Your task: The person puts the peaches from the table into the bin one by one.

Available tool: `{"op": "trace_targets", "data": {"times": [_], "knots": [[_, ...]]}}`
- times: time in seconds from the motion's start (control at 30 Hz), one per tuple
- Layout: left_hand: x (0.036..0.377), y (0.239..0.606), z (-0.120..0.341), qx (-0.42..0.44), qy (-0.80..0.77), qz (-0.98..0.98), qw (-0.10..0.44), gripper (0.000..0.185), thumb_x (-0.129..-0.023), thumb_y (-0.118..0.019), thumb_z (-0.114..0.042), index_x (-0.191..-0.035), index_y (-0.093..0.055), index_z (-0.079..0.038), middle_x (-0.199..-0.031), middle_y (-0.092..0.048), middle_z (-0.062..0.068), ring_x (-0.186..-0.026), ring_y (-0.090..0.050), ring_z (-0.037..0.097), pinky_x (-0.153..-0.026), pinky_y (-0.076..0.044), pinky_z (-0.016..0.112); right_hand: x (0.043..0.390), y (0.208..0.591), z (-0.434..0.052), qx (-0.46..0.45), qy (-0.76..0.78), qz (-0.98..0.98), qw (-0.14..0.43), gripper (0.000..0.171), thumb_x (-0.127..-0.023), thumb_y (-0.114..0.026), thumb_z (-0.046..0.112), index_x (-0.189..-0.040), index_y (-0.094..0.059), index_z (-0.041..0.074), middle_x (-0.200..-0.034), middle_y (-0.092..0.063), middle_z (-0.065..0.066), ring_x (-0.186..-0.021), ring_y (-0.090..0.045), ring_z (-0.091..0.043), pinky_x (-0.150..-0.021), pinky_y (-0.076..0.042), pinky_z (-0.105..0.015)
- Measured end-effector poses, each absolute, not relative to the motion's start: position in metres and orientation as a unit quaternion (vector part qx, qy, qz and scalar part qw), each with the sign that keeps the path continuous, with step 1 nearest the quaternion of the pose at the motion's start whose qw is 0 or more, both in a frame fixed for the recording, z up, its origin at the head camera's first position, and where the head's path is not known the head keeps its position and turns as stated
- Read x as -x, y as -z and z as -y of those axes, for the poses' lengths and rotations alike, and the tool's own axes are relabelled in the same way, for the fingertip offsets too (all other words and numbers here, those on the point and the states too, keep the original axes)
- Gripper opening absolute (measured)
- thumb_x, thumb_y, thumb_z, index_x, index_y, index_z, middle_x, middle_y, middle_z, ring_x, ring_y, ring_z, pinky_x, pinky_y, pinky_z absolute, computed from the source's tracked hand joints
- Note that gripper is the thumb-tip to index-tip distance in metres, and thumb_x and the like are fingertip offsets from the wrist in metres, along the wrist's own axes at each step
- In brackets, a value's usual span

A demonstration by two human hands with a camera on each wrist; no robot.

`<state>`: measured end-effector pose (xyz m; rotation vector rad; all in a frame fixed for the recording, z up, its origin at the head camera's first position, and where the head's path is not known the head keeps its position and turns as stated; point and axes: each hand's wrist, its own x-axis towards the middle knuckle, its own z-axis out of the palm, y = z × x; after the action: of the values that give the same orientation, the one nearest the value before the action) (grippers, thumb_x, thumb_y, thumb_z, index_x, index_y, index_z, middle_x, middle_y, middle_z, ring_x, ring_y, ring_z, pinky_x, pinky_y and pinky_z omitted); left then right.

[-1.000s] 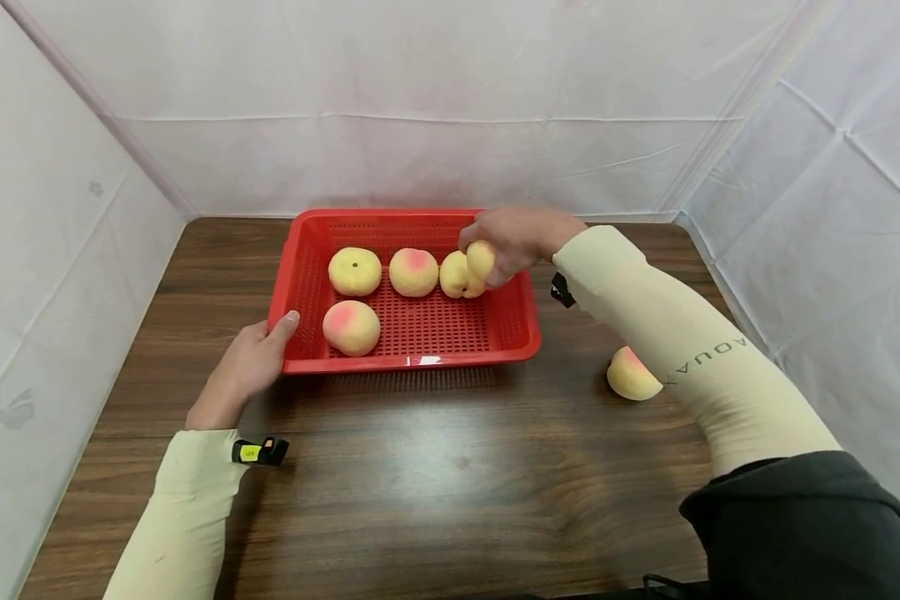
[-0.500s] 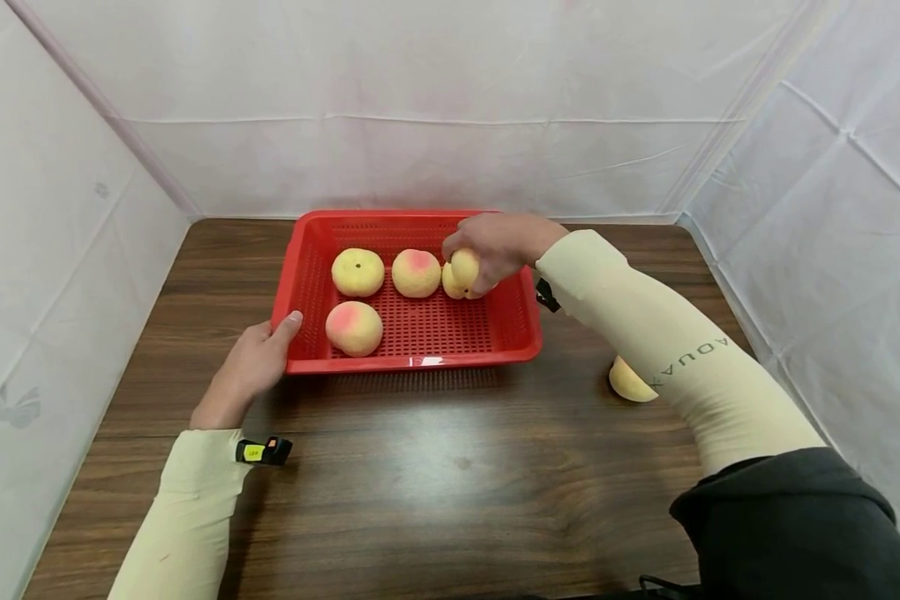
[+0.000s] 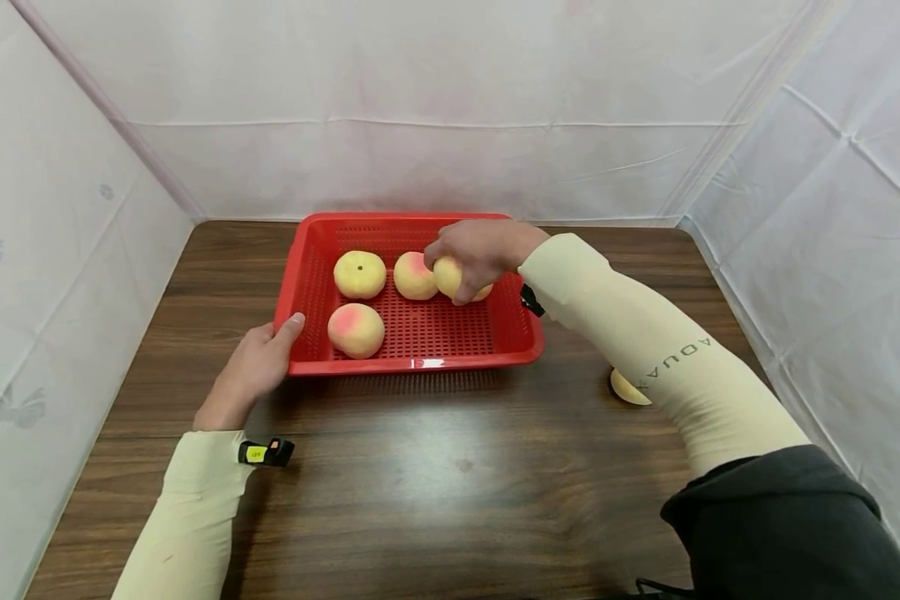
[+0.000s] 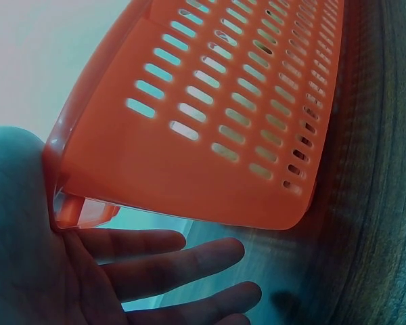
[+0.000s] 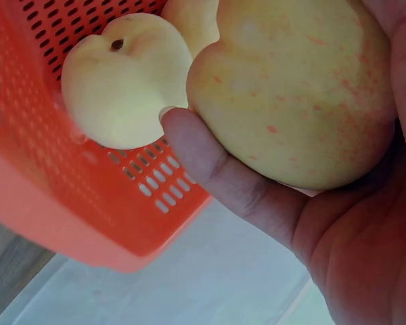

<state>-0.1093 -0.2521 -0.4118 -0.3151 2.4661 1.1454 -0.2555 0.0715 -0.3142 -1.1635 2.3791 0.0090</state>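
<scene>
Over the red basket (image 3: 408,362), the right hand (image 3: 474,247) curls round a peach (image 3: 450,277) just above the far-right corner, while the left hand (image 3: 258,367), fingers straight and relaxed, rests against the basket's near-left corner.
</scene>
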Motion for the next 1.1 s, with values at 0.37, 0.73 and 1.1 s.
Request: {"op": "trace_targets", "data": {"times": [0.37,0.73,1.1], "knots": [[0.109,0.411,0.252,0.115,-0.413,-0.881,0.2,0.079,-0.105,-0.025,-0.069,-0.134,-0.052,0.0,-0.1,-0.064,0.014,-0.088,-0.056,0.026,-0.075,-0.043,0.036,0.248,0.315,-0.054,0.466,-0.009,-0.855,0.226,0.043,-0.081,-0.078,0.027,-0.122,-0.065,0.021,-0.111,-0.062,-0.006,-0.098,-0.056,-0.021,-0.083,-0.046,-0.034],[0.107,0.41,0.251,0.12,-0.415,-0.88,0.197,0.08,-0.104,-0.027,-0.07,-0.134,-0.052,0.0,-0.104,-0.063,0.017,-0.089,-0.056,0.028,-0.075,-0.044,0.036,0.244,0.32,-0.034,0.474,-0.001,-0.845,0.248,0.036,-0.082,-0.078,0.025,-0.116,-0.066,0.026,-0.115,-0.06,-0.002,-0.105,-0.055,-0.018,-0.087,-0.049,-0.035],[0.109,0.413,0.25,0.112,-0.418,-0.879,0.199,0.079,-0.105,-0.027,-0.069,-0.133,-0.052,0.0,-0.101,-0.064,0.015,-0.089,-0.056,0.026,-0.075,-0.043,0.036,0.242,0.327,-0.03,0.477,0.002,-0.84,0.258,0.033,-0.082,-0.08,0.022,-0.113,-0.066,0.024,-0.115,-0.06,-0.004,-0.103,-0.057,-0.02,-0.088,-0.048,-0.035]]}}
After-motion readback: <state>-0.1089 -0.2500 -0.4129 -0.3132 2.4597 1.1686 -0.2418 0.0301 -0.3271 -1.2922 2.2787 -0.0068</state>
